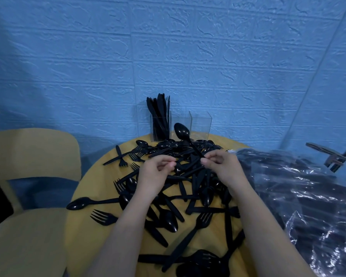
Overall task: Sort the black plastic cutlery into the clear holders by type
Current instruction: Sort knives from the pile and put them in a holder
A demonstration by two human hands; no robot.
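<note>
A heap of black plastic cutlery (188, 176) covers the round yellow table (84, 188): forks, spoons and knives mixed together. My right hand (220, 166) pinches the handle end of a black spoon (181, 132), whose bowl points up toward the holders. My left hand (158, 170) hovers over the heap with its fingers curled, and I cannot tell if it holds anything. At the table's far edge stand clear holders: the left holder (160, 128) is full of knives, the right holder (201, 124) looks empty, and a middle one is half hidden behind the spoon.
A clear plastic bag (300, 196) of more black cutlery lies on the right, partly on the table. A yellow chair (28, 156) stands at the left. A blue textured wall (168, 56) rises just behind the holders. A metal bracket (332, 154) sticks out at far right.
</note>
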